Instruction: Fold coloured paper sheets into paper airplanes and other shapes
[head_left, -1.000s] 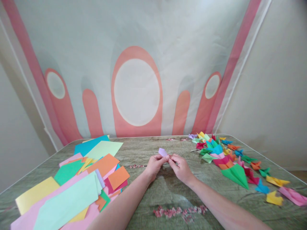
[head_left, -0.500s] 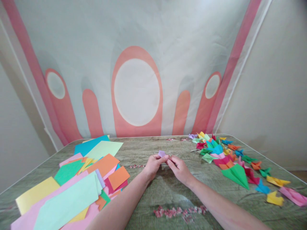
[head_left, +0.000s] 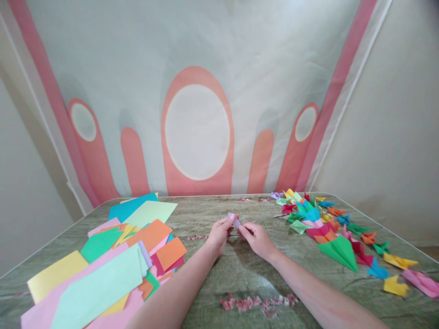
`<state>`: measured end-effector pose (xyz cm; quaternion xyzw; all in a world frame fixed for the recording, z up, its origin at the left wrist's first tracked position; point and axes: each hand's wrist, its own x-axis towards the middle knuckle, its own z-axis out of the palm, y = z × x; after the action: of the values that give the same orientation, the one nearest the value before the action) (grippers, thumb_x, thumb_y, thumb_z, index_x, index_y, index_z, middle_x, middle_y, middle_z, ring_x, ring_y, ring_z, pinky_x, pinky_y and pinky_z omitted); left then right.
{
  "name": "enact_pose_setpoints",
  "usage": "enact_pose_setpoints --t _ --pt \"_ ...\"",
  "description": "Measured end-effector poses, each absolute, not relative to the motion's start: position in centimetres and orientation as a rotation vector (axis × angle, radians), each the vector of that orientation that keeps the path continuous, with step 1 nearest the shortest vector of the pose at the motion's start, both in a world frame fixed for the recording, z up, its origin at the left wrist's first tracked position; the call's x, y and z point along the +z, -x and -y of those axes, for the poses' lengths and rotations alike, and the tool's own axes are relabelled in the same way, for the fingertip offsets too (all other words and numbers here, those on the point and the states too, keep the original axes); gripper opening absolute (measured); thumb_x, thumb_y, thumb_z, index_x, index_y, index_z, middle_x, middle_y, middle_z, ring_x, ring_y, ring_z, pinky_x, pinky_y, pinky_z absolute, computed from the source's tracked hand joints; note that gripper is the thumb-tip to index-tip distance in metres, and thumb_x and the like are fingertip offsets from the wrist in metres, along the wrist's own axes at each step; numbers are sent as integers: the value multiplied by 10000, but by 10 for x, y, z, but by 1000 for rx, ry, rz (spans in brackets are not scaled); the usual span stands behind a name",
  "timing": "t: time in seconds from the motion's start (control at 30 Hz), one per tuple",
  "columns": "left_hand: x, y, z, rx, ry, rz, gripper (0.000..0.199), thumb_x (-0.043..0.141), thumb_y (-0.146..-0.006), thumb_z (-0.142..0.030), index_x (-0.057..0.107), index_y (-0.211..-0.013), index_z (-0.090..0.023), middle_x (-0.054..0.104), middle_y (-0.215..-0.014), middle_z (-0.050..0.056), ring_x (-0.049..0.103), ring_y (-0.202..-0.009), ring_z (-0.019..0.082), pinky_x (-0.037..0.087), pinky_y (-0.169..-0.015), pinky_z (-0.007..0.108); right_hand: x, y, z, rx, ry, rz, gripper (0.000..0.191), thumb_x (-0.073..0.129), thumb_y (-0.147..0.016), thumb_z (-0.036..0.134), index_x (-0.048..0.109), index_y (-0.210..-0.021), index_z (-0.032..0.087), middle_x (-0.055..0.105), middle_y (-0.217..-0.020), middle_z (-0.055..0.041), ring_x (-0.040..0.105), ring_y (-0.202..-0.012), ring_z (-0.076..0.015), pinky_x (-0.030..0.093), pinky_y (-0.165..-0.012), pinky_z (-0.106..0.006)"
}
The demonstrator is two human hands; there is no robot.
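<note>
1. Head view: the left hand (head_left: pixel 220 235) pinches a small lilac paper (head_left: pixel 236 222) at its thumb tip; the right hand (head_left: pixel 255 239), just beside it, pinches the paper's near end.
2. Folding seems underway; creasing next would call for a steady hold.

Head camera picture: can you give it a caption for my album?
Left hand and right hand meet at a small purple paper, between colourful paper sheets and folded paper shapes.
</note>
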<state>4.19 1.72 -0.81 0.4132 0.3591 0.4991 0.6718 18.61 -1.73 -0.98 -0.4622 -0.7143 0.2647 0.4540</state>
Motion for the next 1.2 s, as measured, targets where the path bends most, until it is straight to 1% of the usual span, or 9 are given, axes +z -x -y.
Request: enact_pose_setpoints --t 0.13,0.23,0.4,0.5,0.63,0.73,0.87,1.0,1.2 --pt "-7 -43 -19 1173 -826 -788 378 782 -559 -397 730 -823 -131 672 -795 62 534 -732 128 369 -698 224 -12 -186 15 657 1152 1772 348 439 -869 397 583 -654 165 543 -611 -2 497 -592 -134 347 -566 -238" --pt "-8 -44 -19 1189 -802 -773 377 778 -564 -406 730 -818 -133 675 -814 62 538 -751 130 377 -728 227 -14 -185 13 667 1163 1770 340 437 -870 389 593 -672 162 546 -612 -3 501 -588 -133 350 -562 -236" --pt "-9 -44 -20 1151 -860 -710 412 728 -627 -465 718 -857 -124 676 -871 84 559 -806 153 393 -786 257 -15 -186 13 684 1153 1765 337 433 -874 382 601 -682 161 555 -615 -5 508 -591 -134 358 -566 -239" --pt "-9 -43 -19 1111 -926 -691 422 697 -660 -487 714 -859 -116 676 -859 91 568 -814 162 392 -808 271 -16 -189 14 670 1166 1763 337 437 -875 376 600 -673 161 553 -615 -6 503 -594 -134 357 -572 -243" --pt "-10 -42 -17 1074 -990 -719 384 781 -590 -371 702 -874 -125 671 -794 57 569 -724 135 397 -757 258 -15 -190 18 653 1160 1764 315 440 -877 360 598 -690 162 557 -634 -8 503 -604 -135 360 -576 -247" --pt "-11 -42 -15 1093 -1009 -738 328 809 -553 -297 695 -810 -127 648 -699 20 547 -646 108 394 -693 236 -13 -187 21 581 1131 1787 318 443 -879 345 566 -645 168 537 -629 -6 495 -615 -136 362 -594 -252" --pt "-9 -42 -14 1108 -971 -712 266 808 -552 -276 680 -729 -125 623 -641 2 532 -608 95 391 -657 225 -10 -185 23 521 1109 1803 309 441 -884 316 551 -634 173 531 -641 -9 495 -629 -139 365 -615 -257" --pt "-8 -40 -16 1086 -959 -701 265 806 -554 -281 677 -720 -119 635 -663 15 538 -619 99 389 -656 227 -9 -184 24 512 1102 1804 295 448 -884 301 548 -638 175 523 -644 -8 499 -634 -139 369 -620 -255" --pt "-8 -44 -14 1136 -881 -678 259 812 -539 -285 625 -614 -122 596 -592 -6 506 -573 81 374 -615 213 -8 -183 22 505 1098 1817 286 436 -891 297 593 -685 176 549 -671 -19 509 -650 -145 369 -622 -255"
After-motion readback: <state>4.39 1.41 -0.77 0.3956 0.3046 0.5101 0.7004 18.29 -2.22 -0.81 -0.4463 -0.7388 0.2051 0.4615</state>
